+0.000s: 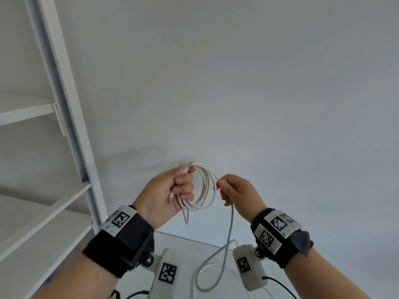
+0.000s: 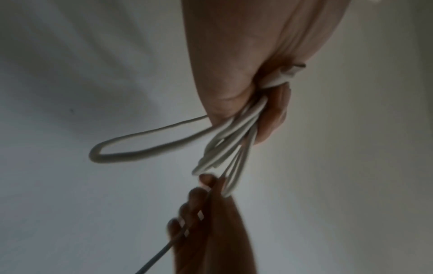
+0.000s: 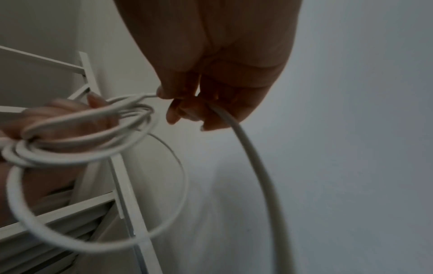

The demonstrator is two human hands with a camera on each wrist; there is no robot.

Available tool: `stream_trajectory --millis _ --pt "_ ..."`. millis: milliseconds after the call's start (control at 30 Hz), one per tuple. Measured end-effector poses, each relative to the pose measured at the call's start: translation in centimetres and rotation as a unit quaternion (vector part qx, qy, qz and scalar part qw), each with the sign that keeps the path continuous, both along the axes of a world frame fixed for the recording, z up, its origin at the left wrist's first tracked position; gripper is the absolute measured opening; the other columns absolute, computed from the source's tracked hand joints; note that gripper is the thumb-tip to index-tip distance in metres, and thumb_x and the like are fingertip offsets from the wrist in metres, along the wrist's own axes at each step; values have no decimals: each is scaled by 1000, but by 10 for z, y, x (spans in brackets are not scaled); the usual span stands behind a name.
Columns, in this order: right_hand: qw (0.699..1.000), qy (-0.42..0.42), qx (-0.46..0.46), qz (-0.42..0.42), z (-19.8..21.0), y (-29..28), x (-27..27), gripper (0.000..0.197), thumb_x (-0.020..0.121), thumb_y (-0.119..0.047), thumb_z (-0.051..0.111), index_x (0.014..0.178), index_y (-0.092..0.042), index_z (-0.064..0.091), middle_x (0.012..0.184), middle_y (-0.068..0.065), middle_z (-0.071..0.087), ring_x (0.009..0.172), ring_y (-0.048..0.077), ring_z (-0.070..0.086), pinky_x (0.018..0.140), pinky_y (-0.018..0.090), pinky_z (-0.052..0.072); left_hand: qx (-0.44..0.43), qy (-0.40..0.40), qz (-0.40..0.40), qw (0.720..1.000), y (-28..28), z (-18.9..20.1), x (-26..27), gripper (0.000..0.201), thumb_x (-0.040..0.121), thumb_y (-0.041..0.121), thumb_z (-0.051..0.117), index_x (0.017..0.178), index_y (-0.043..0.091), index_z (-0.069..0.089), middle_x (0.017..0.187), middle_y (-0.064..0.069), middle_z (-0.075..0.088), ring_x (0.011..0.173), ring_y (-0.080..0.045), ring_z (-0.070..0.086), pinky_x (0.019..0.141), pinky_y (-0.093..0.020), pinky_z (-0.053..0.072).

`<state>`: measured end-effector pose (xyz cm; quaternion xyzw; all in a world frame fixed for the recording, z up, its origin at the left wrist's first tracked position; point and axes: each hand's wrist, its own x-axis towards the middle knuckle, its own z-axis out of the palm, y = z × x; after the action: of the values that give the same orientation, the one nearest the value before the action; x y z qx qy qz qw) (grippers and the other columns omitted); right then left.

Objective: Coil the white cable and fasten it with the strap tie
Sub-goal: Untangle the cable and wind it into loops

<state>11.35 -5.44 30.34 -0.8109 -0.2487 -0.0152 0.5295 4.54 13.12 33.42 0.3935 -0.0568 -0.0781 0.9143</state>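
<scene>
Wrist bands (image 1: 121,240) with square black-and-white markers, cut off below. Left hand (image 1: 170,190): grip closed around a bundle of round loops of the white cable (image 1: 205,186), smooth and thin; one plug end pokes out under the fist. Right hand (image 1: 235,190): fingertips pinch the free run, which hangs to the tabletop (image 1: 183,244). Strap tie not discernible. White shelf (image 1: 43,203) at left.

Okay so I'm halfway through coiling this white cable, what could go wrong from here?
The left hand grips several uneven loops of the white cable; they could slip and spring apart. The loose tail below the right hand crosses itself on the table and may kink. No strap tie is in view, so letting go to find it risks unravelling.
</scene>
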Motion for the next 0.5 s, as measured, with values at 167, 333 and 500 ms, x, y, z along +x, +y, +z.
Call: stream_trajectory --millis 167,333,500 --pt "996 92 -16 14 -35 -20 5 28 92 -12 47 67 -17 60 50 -7 47 44 5 42 51 20 43 -106 -31 -3 994 26 1 11 24 69 15 71 87 7 57 52 9 43 39 -3 38 40 -15 37" --pt "975 147 -166 34 -81 -53 0 32 90 -12 48 61 -21 59 40 -10 42 40 4 37 48 20 36 -194 -59 98 974 56 23 22 23 62 9 68 83 9 59 50 10 45 38 -4 38 41 -15 39" --pt "967 171 -189 -19 -105 -80 -4 47 97 -31 36 56 -24 59 51 -10 41 49 4 39 60 22 33 -137 -55 176 973 80 34 28 14 91 19 41 88 14 54 51 13 45 40 -3 38 44 -13 40"
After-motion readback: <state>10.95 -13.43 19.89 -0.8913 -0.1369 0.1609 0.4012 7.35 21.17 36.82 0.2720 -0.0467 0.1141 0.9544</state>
